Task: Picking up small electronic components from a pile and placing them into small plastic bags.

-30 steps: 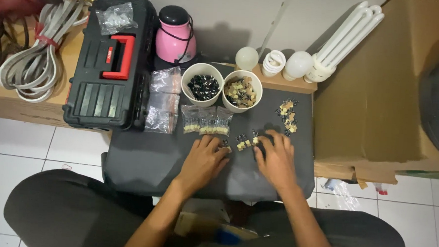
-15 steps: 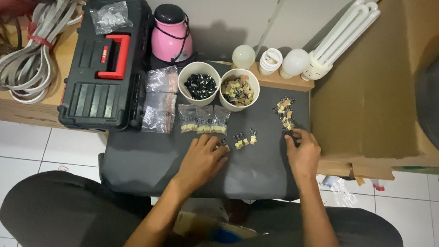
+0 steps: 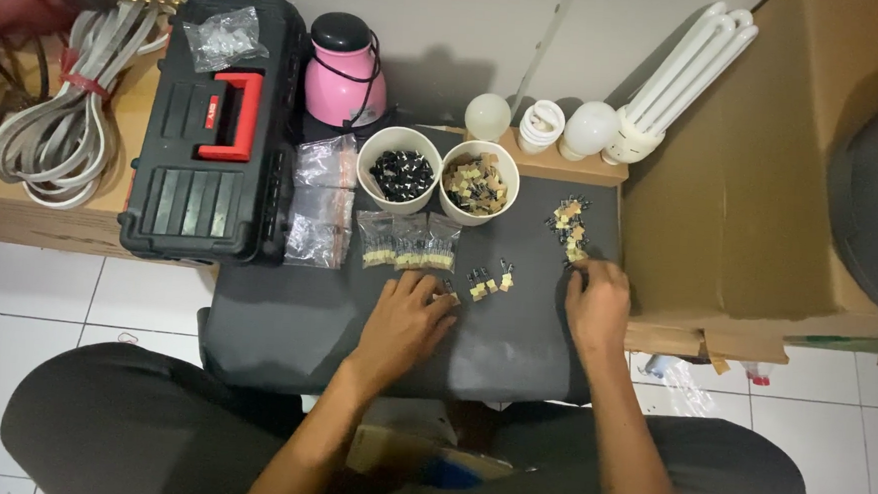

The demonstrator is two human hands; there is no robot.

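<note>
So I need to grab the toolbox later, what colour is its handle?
Red, on the black toolbox; the head view shows it clearly.

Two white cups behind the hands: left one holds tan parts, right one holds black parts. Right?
Swapped. In the head view the left cup holds the black parts, and the right cup holds the tan parts. Both stand behind the hands.
</note>
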